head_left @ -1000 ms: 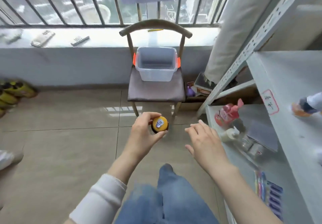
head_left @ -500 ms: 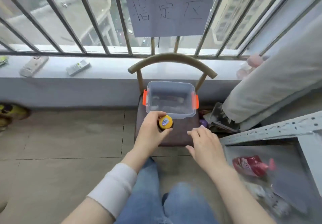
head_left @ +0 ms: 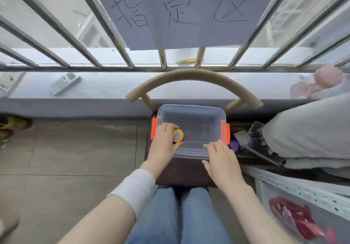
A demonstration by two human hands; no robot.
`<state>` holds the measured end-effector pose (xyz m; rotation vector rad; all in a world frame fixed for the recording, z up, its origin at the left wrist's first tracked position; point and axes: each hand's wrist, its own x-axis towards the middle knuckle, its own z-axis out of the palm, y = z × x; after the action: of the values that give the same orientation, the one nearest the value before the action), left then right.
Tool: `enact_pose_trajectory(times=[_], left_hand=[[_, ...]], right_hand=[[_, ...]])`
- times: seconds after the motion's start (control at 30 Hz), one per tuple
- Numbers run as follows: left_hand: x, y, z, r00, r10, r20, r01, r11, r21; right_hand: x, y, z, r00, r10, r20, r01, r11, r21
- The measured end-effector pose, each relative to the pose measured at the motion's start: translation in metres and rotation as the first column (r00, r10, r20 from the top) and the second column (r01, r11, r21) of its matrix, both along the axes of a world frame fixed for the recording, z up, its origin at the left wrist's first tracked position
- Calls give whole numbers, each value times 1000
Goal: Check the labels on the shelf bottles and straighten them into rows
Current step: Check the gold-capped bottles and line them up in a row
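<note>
While the left hand (head_left: 162, 146) grips the yellow-capped bottle (head_left: 181, 139) above the left side of the clear bin (head_left: 191, 107), seemingly to drop it in, the right hand (head_left: 221, 160) lies flat with straight fingers at the near rim, likely steadying it | bin stands on chair (head_left: 193, 76) under paper sign (head_left: 180, 35) reading 指定区 | cap sticker (head_left: 177, 135) too small to read

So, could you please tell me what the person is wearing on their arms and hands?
A pale grey-white fabric band wraps the left forearm, with bare arm on either side of it. The right forearm is bare. Neither the left hand nor the right hand shows a glove, ring or watch.
</note>
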<state>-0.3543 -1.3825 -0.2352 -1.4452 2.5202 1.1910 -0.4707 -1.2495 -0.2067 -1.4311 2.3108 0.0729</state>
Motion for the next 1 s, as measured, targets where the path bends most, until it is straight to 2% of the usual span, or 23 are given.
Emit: enact_pose_trajectory(times=[0.13,0.3,0.47,0.6,0.83,0.93,1.0], left_hand=[[-20,-28,-58,998,-32,50,33,999,-17],[-30,-43,-136,993,26,111,-20,999,-50],[-41,-39,-165,987,105,119,-91,989,-115],[-44,-41,-177,988,94,125,-72,983,-171],[-42,-43,-160,993,-49,104,77,955,-288],[-40,-43,-124,957,-236,166,276,917,-289],[-40,-40,-91,894,-373,248,436,851,-292]], right_hand=[[-20,-35,-56,996,-26,81,24,999,25],[-26,-69,-135,983,-25,182,0,991,136],[-28,-87,-166,968,-35,247,1,991,137],[-30,-91,-176,964,-80,255,48,991,128],[-40,-85,-165,978,-75,197,60,995,81],[-39,-79,-133,983,-73,167,64,996,61],[-35,-70,-103,988,-77,131,72,996,45]])
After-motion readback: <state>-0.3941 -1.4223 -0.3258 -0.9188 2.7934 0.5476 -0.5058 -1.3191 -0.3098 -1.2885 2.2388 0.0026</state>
